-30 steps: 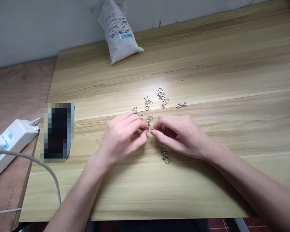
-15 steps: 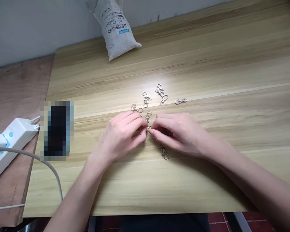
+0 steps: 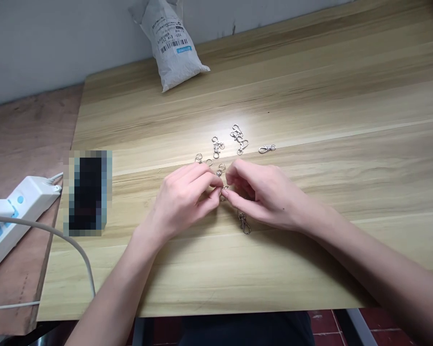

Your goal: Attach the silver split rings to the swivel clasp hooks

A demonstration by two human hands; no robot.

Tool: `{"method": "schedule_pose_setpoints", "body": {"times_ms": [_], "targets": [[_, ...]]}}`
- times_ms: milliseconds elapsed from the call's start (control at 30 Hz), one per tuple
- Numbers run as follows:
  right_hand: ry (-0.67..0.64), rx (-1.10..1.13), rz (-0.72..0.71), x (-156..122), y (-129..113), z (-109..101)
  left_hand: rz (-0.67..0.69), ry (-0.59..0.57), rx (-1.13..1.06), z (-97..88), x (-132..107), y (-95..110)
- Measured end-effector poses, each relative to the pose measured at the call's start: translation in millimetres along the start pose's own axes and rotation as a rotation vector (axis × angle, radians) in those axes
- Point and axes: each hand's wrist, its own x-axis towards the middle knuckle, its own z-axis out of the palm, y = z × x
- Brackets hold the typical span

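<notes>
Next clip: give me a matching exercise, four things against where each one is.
Things: 1 white bag; 2 power strip; 3 small metal piece; 4 lone clasp.
Places: A pinched between left hand and right hand; B off the left edge of the table; C far side of the table, by the wall; D right of the clasp cluster.
Pairs: 1-C; 2-B; 3-A; 4-D.

One camera, worn on the person's head, looks forward and down across the pale wooden plank surface [image 3: 310, 72] toward the grey-white wall [image 3: 39, 43]. It sits near the left hand [image 3: 182, 199] and right hand [image 3: 263, 194], mid-frame. Between them is what looks like a small silver metal clasp [image 3: 222, 192], too tiny to see clearly.
</notes>
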Motion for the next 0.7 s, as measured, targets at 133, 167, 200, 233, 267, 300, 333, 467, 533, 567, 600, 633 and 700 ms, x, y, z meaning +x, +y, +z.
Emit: {"method": "schedule_pose_setpoints", "body": {"times_ms": [133,167,200,233,267,300,333,467,533,567,600,633,700], "targets": [[0.012,0.052,-0.021,0.1,0.7,0.3,-0.018,0.062,-0.012,-3.5,0.5,0.8],[0.013,0.059,-0.034,0.5,1.0,0.2,-0.009,0.067,-0.004,-4.0,0.6,0.8],[0.016,0.063,-0.046,1.0,1.4,0.1,0.000,0.069,0.004,-4.3,0.5,0.7],[0.022,0.064,-0.057,1.5,1.8,-0.1,0.012,0.073,0.010,-4.7,0.5,0.5],[0.028,0.064,-0.071,2.1,2.0,-0.2,0.022,0.082,0.013,-5.1,0.4,0.3],[0.032,0.066,-0.086,2.7,2.2,-0.3,0.028,0.094,0.011,-5.5,0.4,0.2],[0.035,0.070,-0.102,3.2,2.3,-0.3,0.030,0.108,0.008,-6.0,0.4,0.2],[0.085,0.066,-0.142,4.1,2.2,0.5,0.016,0.135,-0.001,-7.3,1.2,1.2],[0.135,0.018,-0.136,3.7,2.2,1.2,0.013,0.131,0.000,-7.4,1.6,2.1],[0.162,-0.008,-0.130,3.3,2.2,1.5,0.014,0.131,-0.001,-7.5,1.8,2.5],[0.186,-0.029,-0.123,3.0,2.2,1.8,0.017,0.134,-0.004,-7.6,1.9,2.9],[0.202,-0.036,-0.118,2.6,2.1,1.8,0.020,0.138,-0.011,-7.7,1.9,3.2],[0.182,0.000,-0.115,2.1,1.5,1.3,0.028,0.145,-0.042,-8.3,1.7,4.0]]}}
